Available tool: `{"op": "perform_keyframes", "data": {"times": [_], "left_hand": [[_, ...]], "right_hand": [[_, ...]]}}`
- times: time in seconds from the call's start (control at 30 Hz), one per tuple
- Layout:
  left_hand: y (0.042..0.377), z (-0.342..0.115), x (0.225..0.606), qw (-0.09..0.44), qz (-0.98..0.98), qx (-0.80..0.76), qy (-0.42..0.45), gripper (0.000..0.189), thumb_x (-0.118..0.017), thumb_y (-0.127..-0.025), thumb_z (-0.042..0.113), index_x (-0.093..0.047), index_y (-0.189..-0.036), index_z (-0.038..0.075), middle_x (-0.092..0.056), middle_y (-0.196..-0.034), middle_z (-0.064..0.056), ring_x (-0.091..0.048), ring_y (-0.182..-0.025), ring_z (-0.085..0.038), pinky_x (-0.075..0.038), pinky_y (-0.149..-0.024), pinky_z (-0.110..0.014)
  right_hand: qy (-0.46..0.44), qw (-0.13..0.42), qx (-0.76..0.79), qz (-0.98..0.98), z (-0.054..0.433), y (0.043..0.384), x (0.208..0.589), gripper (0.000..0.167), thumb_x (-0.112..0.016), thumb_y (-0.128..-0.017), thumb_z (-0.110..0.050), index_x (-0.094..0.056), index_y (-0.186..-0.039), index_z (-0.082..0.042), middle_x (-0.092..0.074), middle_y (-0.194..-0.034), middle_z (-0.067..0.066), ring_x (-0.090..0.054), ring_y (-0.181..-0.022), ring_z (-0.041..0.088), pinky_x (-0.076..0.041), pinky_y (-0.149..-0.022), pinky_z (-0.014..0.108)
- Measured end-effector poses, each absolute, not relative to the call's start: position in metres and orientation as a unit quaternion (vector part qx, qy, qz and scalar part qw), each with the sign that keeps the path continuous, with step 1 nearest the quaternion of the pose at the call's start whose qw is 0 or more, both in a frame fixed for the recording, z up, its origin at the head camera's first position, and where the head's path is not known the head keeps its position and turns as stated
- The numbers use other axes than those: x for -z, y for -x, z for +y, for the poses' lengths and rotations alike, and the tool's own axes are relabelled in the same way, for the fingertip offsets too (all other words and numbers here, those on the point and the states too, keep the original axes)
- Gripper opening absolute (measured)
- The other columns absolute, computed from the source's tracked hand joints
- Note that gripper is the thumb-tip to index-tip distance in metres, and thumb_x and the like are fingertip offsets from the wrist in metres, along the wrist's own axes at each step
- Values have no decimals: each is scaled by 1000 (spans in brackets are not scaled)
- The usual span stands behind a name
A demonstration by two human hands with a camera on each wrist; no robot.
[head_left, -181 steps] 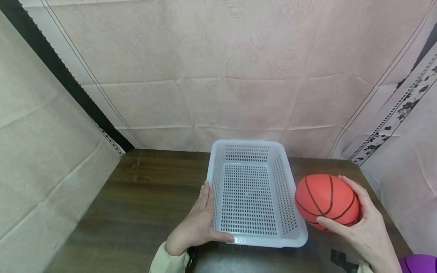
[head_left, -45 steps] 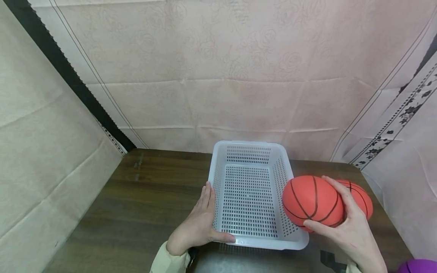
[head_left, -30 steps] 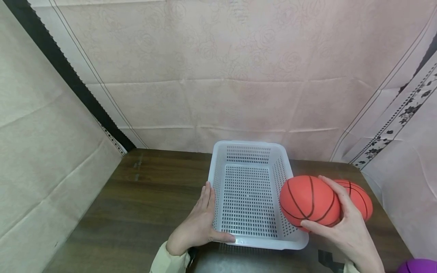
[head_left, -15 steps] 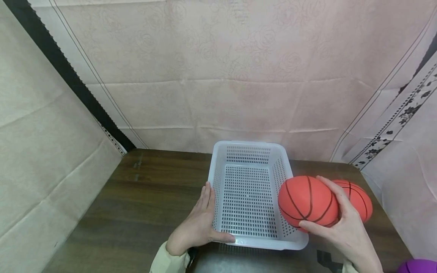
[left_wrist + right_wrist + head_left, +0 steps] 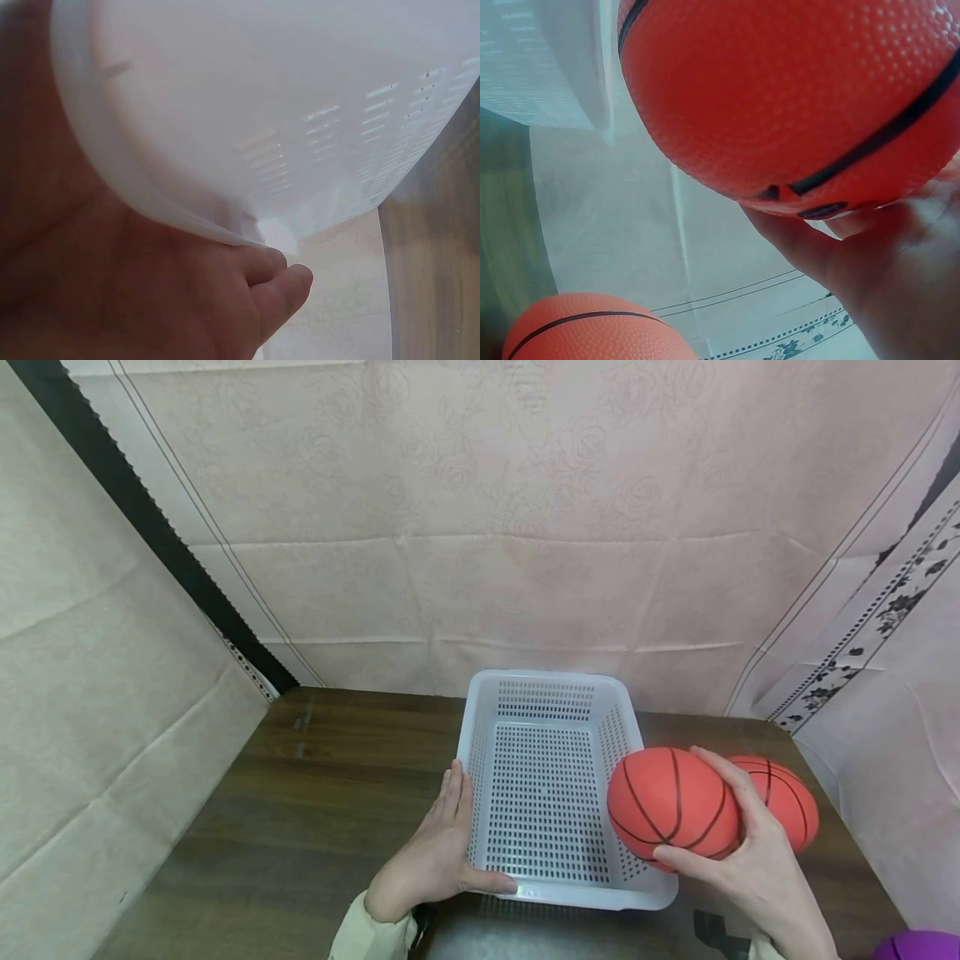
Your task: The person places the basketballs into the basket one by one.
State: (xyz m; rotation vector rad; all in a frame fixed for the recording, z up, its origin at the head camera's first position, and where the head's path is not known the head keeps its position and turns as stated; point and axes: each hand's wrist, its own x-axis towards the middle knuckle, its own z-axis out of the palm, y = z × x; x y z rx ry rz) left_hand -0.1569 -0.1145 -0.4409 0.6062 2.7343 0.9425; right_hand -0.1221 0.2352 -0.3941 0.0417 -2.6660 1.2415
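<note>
My right hand (image 5: 757,860) grips an orange toy basketball (image 5: 667,802) with black lines, fingers over its far side and thumb on its near side. The ball overlaps the right rim of a white plastic basket (image 5: 540,797) with slotted walls and floor; whether it touches the rim I cannot tell. Straight fingers of my left hand (image 5: 431,852) lie along the basket's left side, its thumb on the front rim. Close up, the left wrist view shows that hand against the basket's rim (image 5: 120,180). A second orange basketball (image 5: 787,802) sits behind my right hand, partly hidden.
A purple object (image 5: 922,946), cut off by the frame, is at the lower right. Everything stands on a dark wooden table (image 5: 300,827). Pale cloth (image 5: 525,527) hangs behind it and on both sides. Dark tape (image 5: 720,933) lies near the right sleeve.
Since six seconds ago, my right hand has carried the basketball left over the basket's edge, bringing the second ball into view. Lately it drifts left slowly. My left hand keeps its place on the basket.
</note>
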Motion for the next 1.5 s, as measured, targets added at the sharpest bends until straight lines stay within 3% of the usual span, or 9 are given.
{"op": "perform_keyframes", "data": {"times": [0.17,0.23,0.33,0.47,0.67,1.0,1.2,1.37,1.5], "left_hand": [[157,-115,441,89,922,-313,-207,145,-79,-60,70,6,-152,-5,20,-158,-19,10,-146,-37,-17,-111,-60],[157,-115,441,89,922,-314,-208,145,-78,-60,70,6,-152,-5,19,-158,-20,10,-146,-37,-17,-111,-61],[157,-115,441,91,922,-315,-207,145,-78,-60,70,6,-152,-5,20,-158,-19,12,-146,-35,-17,-111,-61],[158,-115,442,89,922,-314,-207,145,-78,-60,70,6,-152,-4,20,-158,-19,13,-145,-34,-16,-111,-61],[158,-114,442,88,922,-314,-207,146,-79,-60,70,7,-152,-4,19,-158,-19,12,-146,-35,-16,-111,-61],[158,-114,441,87,923,-314,-206,145,-79,-60,70,6,-152,-5,18,-158,-20,11,-146,-36,-17,-111,-61],[158,-114,441,86,922,-315,-207,146,-79,-60,70,6,-152,-4,19,-158,-19,12,-146,-35,-16,-111,-61],[158,-115,442,83,922,-314,-212,144,-80,-61,68,5,-151,-7,19,-158,-21,12,-145,-35,-17,-111,-61],[157,-115,441,82,922,-313,-214,144,-80,-61,67,5,-151,-7,19,-158,-21,12,-145,-35,-17,-111,-61]], "right_hand": [[-11,95,-423,-901,234,123,394,110,-93,-64,-29,-26,-151,-43,-45,-138,7,-50,-108,29,-50,-71,33],[-16,96,-431,-897,234,123,394,110,-93,-64,-28,-26,-151,-41,-45,-138,10,-50,-109,33,-53,-72,40],[-19,95,-439,-893,234,123,395,110,-93,-64,-27,-27,-151,-41,-44,-138,10,-51,-109,33,-54,-73,45],[-18,90,-439,-894,233,123,396,110,-93,-64,-27,-27,-151,-42,-45,-137,7,-52,-109,31,-53,-72,39],[-24,86,-451,-888,232,122,396,109,-92,-65,-27,-27,-151,-41,-44,-138,12,-50,-111,37,-52,-74,52],[-21,78,-438,-895,230,124,397,108,-92,-65,-27,-27,-150,-43,-45,-135,2,-53,-106,21,-52,-72,32],[-28,77,-453,-888,229,124,397,108,-92,-65,-26,-28,-151,-40,-45,-135,2,-52,-107,27,-52,-72,31],[-31,77,-448,-890,228,125,399,109,-93,-64,-26,-28,-150,-41,-45,-133,0,-54,-105,20,-53,-72,29],[-38,73,-444,-892,228,125,399,108,-92,-66,-26,-27,-151,-41,-46,-133,2,-54,-105,22,-54,-71,30]]}}
